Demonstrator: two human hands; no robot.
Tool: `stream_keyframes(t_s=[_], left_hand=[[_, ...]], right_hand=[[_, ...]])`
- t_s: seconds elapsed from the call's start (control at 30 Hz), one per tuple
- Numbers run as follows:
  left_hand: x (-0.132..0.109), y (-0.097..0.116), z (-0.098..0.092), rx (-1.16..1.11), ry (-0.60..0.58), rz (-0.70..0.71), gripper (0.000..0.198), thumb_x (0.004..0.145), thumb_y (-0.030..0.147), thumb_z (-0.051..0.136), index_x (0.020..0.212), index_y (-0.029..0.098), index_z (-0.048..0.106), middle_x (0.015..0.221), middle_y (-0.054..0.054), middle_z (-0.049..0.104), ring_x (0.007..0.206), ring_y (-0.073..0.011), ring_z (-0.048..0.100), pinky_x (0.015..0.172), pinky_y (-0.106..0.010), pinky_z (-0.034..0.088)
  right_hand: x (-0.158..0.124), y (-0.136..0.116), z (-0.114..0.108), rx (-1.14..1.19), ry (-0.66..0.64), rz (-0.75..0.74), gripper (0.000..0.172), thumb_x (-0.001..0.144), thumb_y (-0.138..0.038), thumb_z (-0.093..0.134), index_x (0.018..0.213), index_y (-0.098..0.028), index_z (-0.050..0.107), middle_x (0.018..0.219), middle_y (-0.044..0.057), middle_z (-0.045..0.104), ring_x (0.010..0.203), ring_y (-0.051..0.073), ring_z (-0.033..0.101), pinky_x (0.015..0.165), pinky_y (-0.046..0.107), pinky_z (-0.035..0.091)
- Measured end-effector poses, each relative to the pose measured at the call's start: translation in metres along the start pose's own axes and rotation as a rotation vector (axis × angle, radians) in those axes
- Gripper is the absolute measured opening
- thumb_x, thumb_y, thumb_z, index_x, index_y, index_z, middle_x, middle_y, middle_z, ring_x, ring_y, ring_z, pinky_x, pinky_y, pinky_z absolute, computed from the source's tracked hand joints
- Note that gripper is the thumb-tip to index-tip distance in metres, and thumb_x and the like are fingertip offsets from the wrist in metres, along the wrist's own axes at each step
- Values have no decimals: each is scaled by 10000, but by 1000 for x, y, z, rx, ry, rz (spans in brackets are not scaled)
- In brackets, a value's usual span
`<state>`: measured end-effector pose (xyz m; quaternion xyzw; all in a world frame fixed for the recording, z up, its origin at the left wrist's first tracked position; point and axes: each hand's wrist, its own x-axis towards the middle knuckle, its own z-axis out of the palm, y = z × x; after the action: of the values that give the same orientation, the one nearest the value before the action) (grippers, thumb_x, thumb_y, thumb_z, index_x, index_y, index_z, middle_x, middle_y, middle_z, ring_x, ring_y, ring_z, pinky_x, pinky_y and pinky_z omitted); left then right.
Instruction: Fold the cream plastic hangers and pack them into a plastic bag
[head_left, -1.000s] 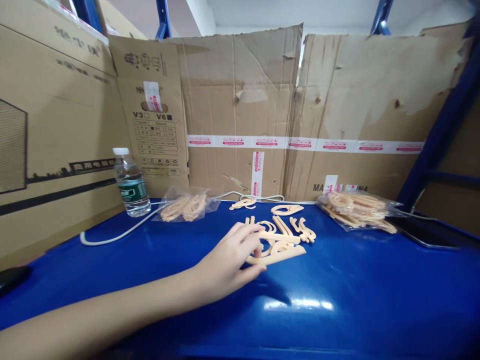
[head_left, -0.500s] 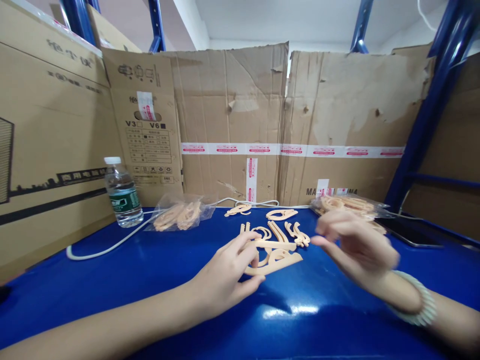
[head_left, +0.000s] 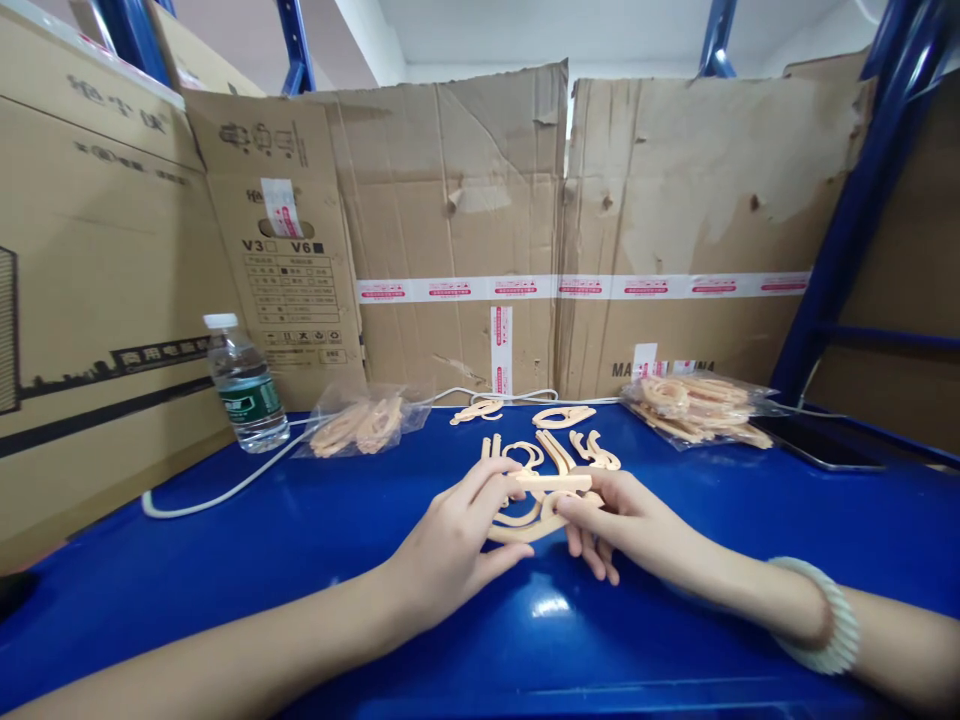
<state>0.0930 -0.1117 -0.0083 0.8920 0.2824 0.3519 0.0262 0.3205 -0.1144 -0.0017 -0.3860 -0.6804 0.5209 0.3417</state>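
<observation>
Between my hands is a beige plastic folding clothes hanger (head_left: 517, 533), its curved arms and a straight bar lying close together just above the table. My left hand (head_left: 454, 530) grips its left end, with the thumb below and the fingers over the top. On the right end, my right hand (head_left: 630, 515) pinches it between thumb and index finger while its other fingers hang below. Just behind lie loose beige pieces: a round hook part (head_left: 529, 453), straight strips (head_left: 555, 452) and small curved hooks (head_left: 595, 451). My fingers hide parts of the held hanger.
Farther back lie a beige hanger (head_left: 564, 416) and another beige piece (head_left: 478, 411). Clear bags of beige parts stand left (head_left: 360, 428) and right (head_left: 697, 405). A water bottle (head_left: 250, 400), a white cable (head_left: 217, 503) and a phone (head_left: 817, 445) flank them; cardboard (head_left: 457, 230) walls the back.
My right hand has come in from the right, near the right bag, and taken hold of the hanger's right end. My left hand keeps its grip in nearly the same place.
</observation>
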Motion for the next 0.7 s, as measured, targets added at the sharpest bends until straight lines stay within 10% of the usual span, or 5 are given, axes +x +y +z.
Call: stream_keyframes(t_s=[0.27, 0.47, 0.7], left_hand=[[3, 0, -1, -96, 91, -121, 238, 897, 183, 586, 1132, 217, 599, 896, -19, 650, 783, -166, 626, 731, -300, 527], [10, 0, -3, -454, 214, -440, 194, 915, 313, 562, 1067, 193, 572, 935, -40, 674, 830, -183, 669, 681, -288, 550], [14, -14, -4, -643, 212, -502, 257, 857, 302, 564, 1064, 151, 590, 938, -62, 678, 837, -199, 664, 782, -347, 547]], right_hand=[[-3, 4, -1, -165, 78, -117, 390, 853, -561, 616, 856, -175, 567, 610, -24, 585, 448, 89, 532, 405, 184, 420], [0, -2, -6, -199, 169, -122, 444, 817, -615, 608, 781, -174, 569, 622, -5, 560, 482, 107, 515, 431, 218, 429], [3, 1, -15, -22, 380, -193, 412, 797, -567, 680, 742, -181, 545, 636, -45, 437, 509, 79, 368, 433, 208, 306]])
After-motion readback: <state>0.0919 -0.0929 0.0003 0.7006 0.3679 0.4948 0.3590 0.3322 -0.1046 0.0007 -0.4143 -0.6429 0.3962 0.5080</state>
